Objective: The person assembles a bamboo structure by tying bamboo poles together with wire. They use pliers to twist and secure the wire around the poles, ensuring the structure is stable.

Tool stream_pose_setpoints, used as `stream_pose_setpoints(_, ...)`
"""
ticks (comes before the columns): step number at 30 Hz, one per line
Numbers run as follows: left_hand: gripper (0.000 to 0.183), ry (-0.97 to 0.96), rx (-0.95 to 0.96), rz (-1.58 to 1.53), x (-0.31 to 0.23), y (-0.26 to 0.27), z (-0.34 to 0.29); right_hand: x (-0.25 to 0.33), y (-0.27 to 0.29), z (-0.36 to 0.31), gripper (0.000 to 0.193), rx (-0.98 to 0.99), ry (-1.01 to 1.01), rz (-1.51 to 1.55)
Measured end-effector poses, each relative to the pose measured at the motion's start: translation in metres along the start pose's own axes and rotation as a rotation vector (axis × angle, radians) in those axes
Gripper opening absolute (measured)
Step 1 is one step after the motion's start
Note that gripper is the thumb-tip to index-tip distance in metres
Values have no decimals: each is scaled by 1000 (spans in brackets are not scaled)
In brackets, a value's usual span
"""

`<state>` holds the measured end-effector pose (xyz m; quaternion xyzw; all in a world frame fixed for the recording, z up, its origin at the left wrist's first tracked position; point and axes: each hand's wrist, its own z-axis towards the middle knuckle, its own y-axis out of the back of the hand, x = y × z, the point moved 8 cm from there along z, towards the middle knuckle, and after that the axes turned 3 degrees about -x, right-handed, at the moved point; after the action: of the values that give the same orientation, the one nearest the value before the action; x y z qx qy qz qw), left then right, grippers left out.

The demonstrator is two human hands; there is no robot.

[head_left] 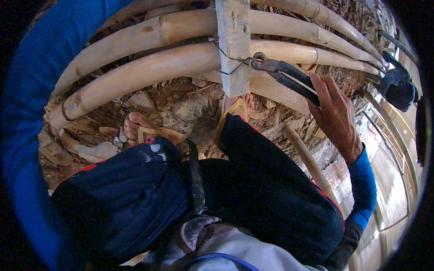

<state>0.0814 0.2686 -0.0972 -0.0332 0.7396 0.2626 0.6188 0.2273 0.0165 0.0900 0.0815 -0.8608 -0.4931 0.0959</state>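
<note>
My right hand (333,110) is closed round the handles of a pair of dark end-cutting pincers (275,67). Their jaws meet a thin black tie wire (233,59) at the edge of a pale wooden post (234,49). The wire loops across the post's face. Behind the post, several bamboo poles (140,67) run side by side from left to right. My left arm (31,113), in a blue sleeve, reaches up the left side and leaves the picture at the top, so the hand is hidden.
Below the poles, my sandalled feet (151,128) stand on earth strewn with stones and chips. A loose round stick (312,158) slants beside my right knee. Another person's dark-clad part (400,86) shows at the far right, near curved bars (393,135).
</note>
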Motion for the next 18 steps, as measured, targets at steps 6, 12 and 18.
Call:
stream_pose_setpoints(6, 62, 94, -34, -7, -3, -2, -1, -8, -7, -2, 24, 254, -114, 170)
stream_pose_setpoints(12, 63, -3, -11, -5, 0, -7, 9, -17, -31, -5, 36, 519, -308, 595)
stream_pose_setpoints(18, 65, 109, -3, -31, 8, -7, 6, -16, -69, -19, 38, 418, -363, 790)
